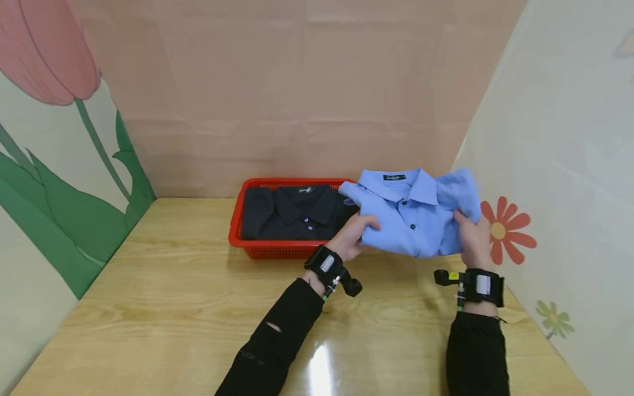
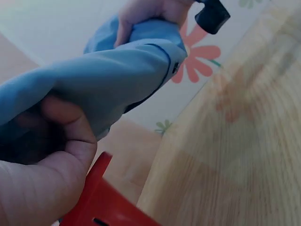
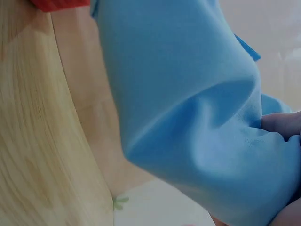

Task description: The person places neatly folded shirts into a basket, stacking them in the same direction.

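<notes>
A folded light blue shirt (image 1: pixel 421 220), collar and dark buttons facing up, is held above the table between both hands. My left hand (image 1: pixel 350 236) grips its left edge, thumb on top; in the left wrist view the thumb and a finger curl on the blue cloth (image 2: pixel 108 80). At the shirt's right side my right hand (image 1: pixel 474 239) pinches the fabric, with a fingertip showing at the cloth in the right wrist view. Just left of the shirt a folded black shirt (image 1: pixel 297 217) lies in a red basket (image 1: pixel 282 251). The fingers beneath the blue shirt are hidden.
The basket stands on a wood-grain table (image 1: pixel 163 308) near its back edge. Behind rises a pinkish-brown covering (image 1: pixel 297 99). Walls with painted flowers (image 1: pixel 510 228) border the table on the left and right.
</notes>
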`<state>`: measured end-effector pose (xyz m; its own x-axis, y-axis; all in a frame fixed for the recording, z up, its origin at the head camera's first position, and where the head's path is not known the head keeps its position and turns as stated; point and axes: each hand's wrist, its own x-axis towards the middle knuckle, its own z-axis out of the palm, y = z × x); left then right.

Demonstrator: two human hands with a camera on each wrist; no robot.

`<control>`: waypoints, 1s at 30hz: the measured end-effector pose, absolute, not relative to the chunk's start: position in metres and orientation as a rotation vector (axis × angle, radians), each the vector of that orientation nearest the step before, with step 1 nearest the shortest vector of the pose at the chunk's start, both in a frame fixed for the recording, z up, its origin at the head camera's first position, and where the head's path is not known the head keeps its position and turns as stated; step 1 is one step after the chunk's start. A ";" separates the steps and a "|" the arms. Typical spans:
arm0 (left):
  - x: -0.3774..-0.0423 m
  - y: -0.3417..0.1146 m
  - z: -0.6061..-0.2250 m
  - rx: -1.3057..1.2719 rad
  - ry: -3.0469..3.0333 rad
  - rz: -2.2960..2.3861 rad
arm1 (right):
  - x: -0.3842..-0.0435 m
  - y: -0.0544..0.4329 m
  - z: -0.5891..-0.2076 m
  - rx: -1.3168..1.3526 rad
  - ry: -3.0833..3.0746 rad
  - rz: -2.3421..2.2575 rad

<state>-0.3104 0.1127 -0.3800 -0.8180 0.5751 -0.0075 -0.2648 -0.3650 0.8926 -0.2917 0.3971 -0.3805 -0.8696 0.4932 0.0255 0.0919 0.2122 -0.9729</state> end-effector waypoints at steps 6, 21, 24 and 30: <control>-0.314 0.101 -0.376 0.383 1.372 2.215 | -0.294 0.382 -0.377 -0.435 -2.169 1.670; -0.318 0.076 -0.372 0.371 1.425 2.301 | -0.299 0.354 -0.375 -0.234 -1.983 1.811; -0.321 0.067 -0.375 0.321 1.425 2.338 | -0.303 0.344 -0.376 -0.220 -1.973 1.831; -0.326 0.049 -0.379 0.263 1.495 2.330 | -0.306 0.330 -0.374 -0.177 -1.941 1.899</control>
